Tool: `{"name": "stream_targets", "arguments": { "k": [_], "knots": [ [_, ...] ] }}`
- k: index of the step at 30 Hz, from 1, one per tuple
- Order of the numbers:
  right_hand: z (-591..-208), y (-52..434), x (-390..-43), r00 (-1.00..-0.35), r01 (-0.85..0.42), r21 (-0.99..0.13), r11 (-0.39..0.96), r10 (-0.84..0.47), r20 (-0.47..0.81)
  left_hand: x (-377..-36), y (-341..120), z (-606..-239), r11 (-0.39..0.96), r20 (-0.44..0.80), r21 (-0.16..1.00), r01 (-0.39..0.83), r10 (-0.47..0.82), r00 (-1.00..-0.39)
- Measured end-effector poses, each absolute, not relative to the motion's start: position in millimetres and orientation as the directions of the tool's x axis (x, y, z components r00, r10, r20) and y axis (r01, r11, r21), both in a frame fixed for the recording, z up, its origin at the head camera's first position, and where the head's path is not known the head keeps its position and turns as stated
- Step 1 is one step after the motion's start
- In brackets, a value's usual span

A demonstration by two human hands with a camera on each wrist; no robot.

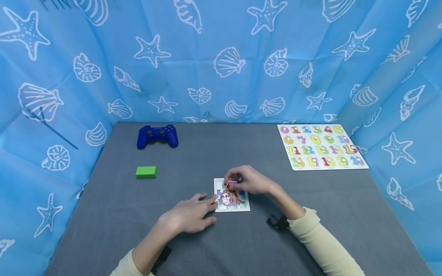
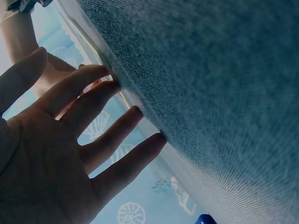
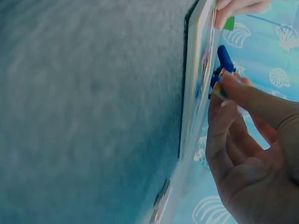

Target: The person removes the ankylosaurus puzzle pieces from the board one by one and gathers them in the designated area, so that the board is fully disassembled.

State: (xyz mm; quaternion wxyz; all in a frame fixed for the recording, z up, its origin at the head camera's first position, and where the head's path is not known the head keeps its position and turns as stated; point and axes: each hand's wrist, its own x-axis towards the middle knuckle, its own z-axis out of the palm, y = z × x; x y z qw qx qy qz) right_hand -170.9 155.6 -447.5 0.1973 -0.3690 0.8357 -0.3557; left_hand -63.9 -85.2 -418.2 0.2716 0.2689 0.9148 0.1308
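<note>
"On grey cloth-covered tabletop (image 1: pixel 193 157), saw rectangular white-framed picture puzzle (image 1: pixel 231 199); handled how?"

"With left hand (image 1: pixel 190 215) spread at its left edge; above, pinched small multicoloured piece (image 1: pixel 233 183) in right hand (image 1: pixel 251 181); probably needed gentle, level lowering."

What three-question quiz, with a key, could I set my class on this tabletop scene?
1. Which hand pinches a puzzle piece?
2. True or false: the left hand is holding the game controller.
3. Which lies at the far right corner of the table: A) green block, B) number board, C) game controller?

Key:
1. The right hand.
2. False; its fingers are at the edge of the framed puzzle.
3. B.
</note>
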Motion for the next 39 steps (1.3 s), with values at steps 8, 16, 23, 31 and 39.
{"name": "stream_targets", "arguments": {
  "k": [8, 16, 23, 31, 39],
  "knots": [
    [-442.3, 181.5, -171.7, -0.684, -0.416, -0.773, 0.479, -0.725, -0.080, -63.2, -84.2, -420.2, 0.821, -0.426, 0.382, 0.424, 0.563, -0.708],
    [-438.5, 217.3, -174.9, -0.734, -0.339, -0.799, 0.497, -0.671, -0.105, -63.4, -84.4, -419.8, 0.825, -0.438, 0.385, 0.414, 0.558, -0.704],
    [-437.9, 246.2, -178.9, -0.751, -0.292, -0.792, 0.536, -0.641, -0.157, -62.4, -85.6, -419.0, 0.824, -0.433, 0.392, 0.409, 0.557, -0.708],
    [-447.1, 269.0, -184.2, -0.740, -0.328, -0.754, 0.569, -0.651, -0.169, -62.1, -86.4, -419.9, 0.821, -0.433, 0.399, 0.409, 0.561, -0.706],
    [-451.0, 268.8, -183.6, -0.770, -0.355, -0.693, 0.628, -0.617, -0.165, -62.4, -85.5, -418.9, 0.824, -0.433, 0.393, 0.409, 0.558, -0.708]
  ]
}}
